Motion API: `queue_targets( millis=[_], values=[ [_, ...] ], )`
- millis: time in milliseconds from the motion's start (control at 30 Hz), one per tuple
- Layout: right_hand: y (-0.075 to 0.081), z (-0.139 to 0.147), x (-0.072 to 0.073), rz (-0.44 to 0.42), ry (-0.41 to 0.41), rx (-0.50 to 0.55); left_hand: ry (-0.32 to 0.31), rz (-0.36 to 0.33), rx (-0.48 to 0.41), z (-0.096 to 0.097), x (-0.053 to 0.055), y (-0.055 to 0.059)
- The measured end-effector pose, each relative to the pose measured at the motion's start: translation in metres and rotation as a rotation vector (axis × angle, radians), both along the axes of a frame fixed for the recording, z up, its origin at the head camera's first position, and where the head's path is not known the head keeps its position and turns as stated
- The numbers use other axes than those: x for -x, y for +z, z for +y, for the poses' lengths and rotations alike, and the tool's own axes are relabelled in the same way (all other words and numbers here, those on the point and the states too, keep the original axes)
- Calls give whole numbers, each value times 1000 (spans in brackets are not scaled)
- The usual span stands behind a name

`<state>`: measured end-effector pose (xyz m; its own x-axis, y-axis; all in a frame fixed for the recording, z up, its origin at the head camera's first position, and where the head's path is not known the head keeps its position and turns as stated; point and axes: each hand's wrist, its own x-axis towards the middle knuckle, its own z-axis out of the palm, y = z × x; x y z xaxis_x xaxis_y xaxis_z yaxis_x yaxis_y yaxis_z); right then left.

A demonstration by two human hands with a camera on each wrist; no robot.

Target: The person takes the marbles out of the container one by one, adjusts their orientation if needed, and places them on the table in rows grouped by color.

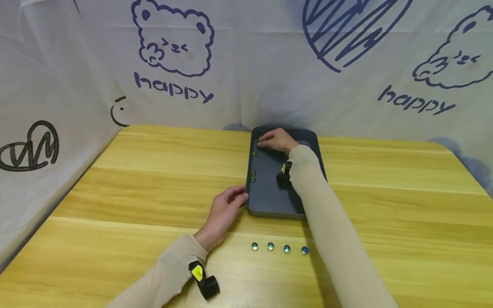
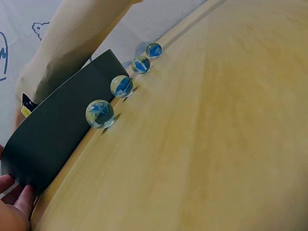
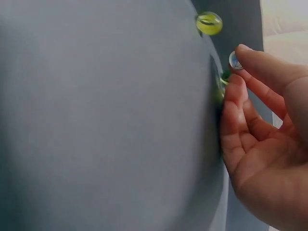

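Head and wrist views, right grip (image 1: 278, 140) pinching glassy marble (image 3: 234, 61), left grip (image 1: 223, 210) loose against smooth, round-cornered tray (image 1: 275, 214)

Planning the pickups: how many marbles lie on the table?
4, left to right in front of the tray: first marble, second marble, third marble, fourth marble beside the right sleeve, which may hide more.

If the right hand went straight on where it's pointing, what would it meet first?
The right hand would probably meet the tray's left wall first, though depth there is hard to judge.
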<state>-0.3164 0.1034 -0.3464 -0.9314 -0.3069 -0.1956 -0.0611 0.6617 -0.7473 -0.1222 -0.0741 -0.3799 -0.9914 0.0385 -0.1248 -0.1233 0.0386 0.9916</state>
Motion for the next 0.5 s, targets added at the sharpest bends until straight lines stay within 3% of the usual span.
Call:
queue_targets(
  millis=[267,500],
  values=[
    [7,1,-1,-24,17,32,3,1,1,0,-1,-2],
    [29,0,-9,-44,47,48,0,6,-2,-1,1,-1]
  ],
)
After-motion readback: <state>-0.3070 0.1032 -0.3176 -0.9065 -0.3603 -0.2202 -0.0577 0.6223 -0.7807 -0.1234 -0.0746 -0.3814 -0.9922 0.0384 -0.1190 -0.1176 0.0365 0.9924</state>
